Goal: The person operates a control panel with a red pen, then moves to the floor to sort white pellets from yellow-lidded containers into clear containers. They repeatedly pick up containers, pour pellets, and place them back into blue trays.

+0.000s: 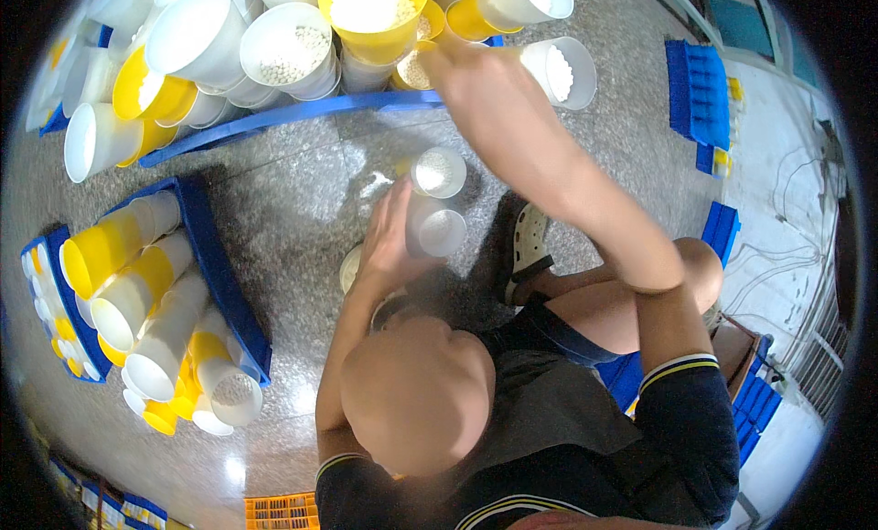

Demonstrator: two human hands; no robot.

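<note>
While left hand [389, 242] grips white cup [437, 230], stacked cups [146, 301] beside.

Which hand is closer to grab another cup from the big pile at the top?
Probably the right hand. It is stretched up to the pile of white and yellow cups in the blue tray. The left hand is lower down, busy holding a white cup.

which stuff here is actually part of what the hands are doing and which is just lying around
In hand:
- left hand around the white cups, apparently filled with small white pellets
- right hand reaching into the pile of white and yellow cups in the long blue tray

Lying about:
- stacked cups in the blue tray at left
- blue crates by the wall
- orange crate
</note>
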